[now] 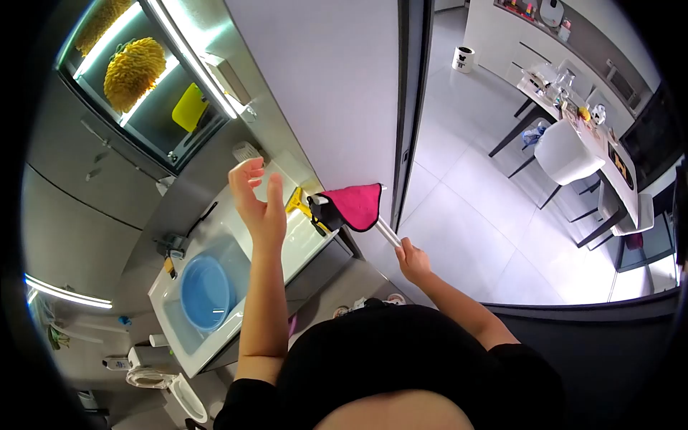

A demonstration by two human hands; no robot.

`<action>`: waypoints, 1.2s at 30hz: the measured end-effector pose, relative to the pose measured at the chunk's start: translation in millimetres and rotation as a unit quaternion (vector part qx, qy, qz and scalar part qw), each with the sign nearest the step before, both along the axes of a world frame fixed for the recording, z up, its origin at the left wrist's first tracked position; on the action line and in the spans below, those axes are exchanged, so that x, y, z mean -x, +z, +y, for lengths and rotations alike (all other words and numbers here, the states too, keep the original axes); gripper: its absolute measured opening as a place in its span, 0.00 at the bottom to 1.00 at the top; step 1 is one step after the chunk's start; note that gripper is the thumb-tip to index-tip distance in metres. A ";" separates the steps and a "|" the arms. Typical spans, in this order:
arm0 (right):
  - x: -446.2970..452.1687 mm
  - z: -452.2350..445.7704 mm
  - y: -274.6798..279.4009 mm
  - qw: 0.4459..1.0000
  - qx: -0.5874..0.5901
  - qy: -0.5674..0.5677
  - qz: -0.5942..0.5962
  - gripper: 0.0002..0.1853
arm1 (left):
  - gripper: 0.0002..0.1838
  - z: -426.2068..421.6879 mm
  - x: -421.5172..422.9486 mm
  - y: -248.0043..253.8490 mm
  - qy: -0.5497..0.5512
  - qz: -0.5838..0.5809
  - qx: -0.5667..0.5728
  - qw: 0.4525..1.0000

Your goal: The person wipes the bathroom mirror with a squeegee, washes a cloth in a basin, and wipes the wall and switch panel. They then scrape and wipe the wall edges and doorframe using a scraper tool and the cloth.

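My right hand [413,261] is closed around a pale pole [388,233] to the right of the washbasin counter. At the pole's far end hangs a pink cloth [356,205] with a black edge, and a black part shows beside it. My left hand [259,203] is raised over the counter, holding nothing, its thumb apart from its loosely bent fingers. Near it on the white counter [290,244] lies a yellow tool [297,203], partly hidden by the black part and the cloth. A blue basin [206,292] sits in the sink to the left.
A faucet [170,246] stands behind the sink. Above hangs a lit mirror cabinet with a yellow fluffy duster [135,74]. A door frame [412,107] divides this bathroom from a tiled room with a white chair [566,153] and a cluttered table. A toilet [188,398] is at lower left.
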State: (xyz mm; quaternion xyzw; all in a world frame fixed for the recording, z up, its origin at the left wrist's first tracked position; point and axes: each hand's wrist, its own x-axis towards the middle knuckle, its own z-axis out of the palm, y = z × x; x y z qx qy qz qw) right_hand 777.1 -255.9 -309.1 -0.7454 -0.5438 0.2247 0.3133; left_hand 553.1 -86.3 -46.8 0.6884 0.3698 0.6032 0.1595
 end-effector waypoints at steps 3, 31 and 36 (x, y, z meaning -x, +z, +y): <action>10.9 0.3 13.7 0.999 0.001 -0.025 0.047 0.15 | 0.13 1.2 2.7 2.6 -0.012 -0.026 -0.008 1.000; 85.8 -39.7 -40.0 0.914 0.039 0.013 0.404 0.23 | 0.12 -16.9 3.2 -36.5 -0.077 -0.025 0.111 0.990; 97.7 -29.9 12.0 0.706 0.202 -0.083 0.673 0.26 | 0.13 -19.6 10.4 -43.3 -0.091 -0.025 0.125 0.988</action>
